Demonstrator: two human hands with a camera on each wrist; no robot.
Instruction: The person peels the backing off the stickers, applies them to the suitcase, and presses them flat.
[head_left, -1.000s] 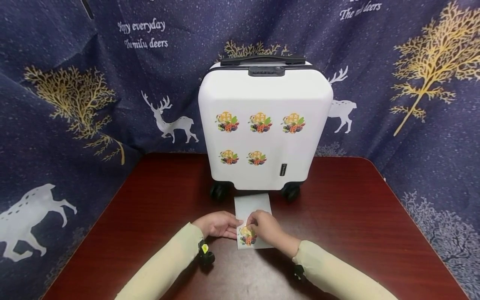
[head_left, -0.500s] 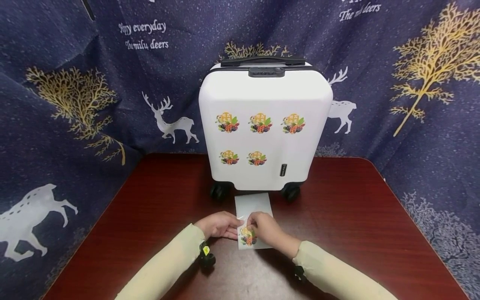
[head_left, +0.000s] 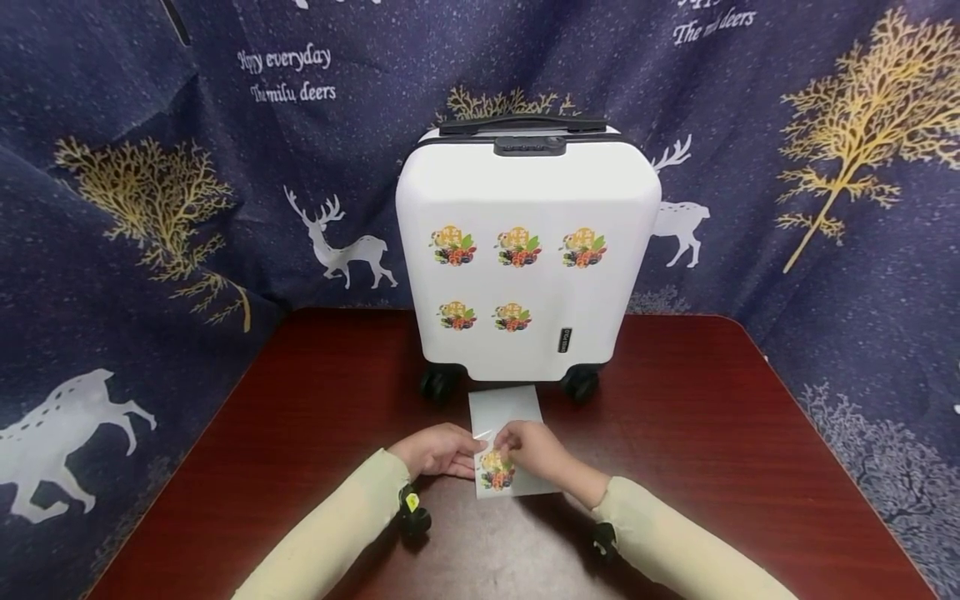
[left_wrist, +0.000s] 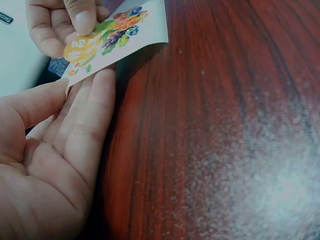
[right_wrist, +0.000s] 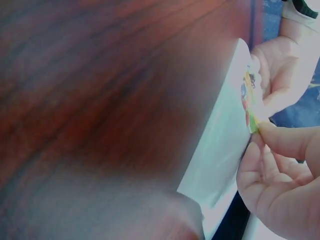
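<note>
A pale backing sheet [head_left: 508, 407] lies before the suitcase, with a colourful fruit sticker [head_left: 497, 475] near its front end. My left hand [head_left: 441, 450] holds the sheet's left edge, thumb above and fingers beneath, as the left wrist view shows. From the other side my right hand [head_left: 538, 452] pinches the sticker's yellow upper part between thumb and fingertips. In the right wrist view the sticker [right_wrist: 248, 100] is seen nearly edge-on, near the pinching fingertips. How much of it has come off the sheet I cannot tell.
Behind the sheet stands a white suitcase [head_left: 525, 179] on black wheels, with several matching fruit stickers in two rows on its front. A small black label [head_left: 564, 340] sits low on its right. The dark red table [head_left: 675, 417] meets a blue deer-patterned curtain [head_left: 345, 167].
My right hand has shifted very slightly at the sticker, uncovering a bit more of it. The left hand keeps its hold on the sheet. The head view has shifted slightly.
</note>
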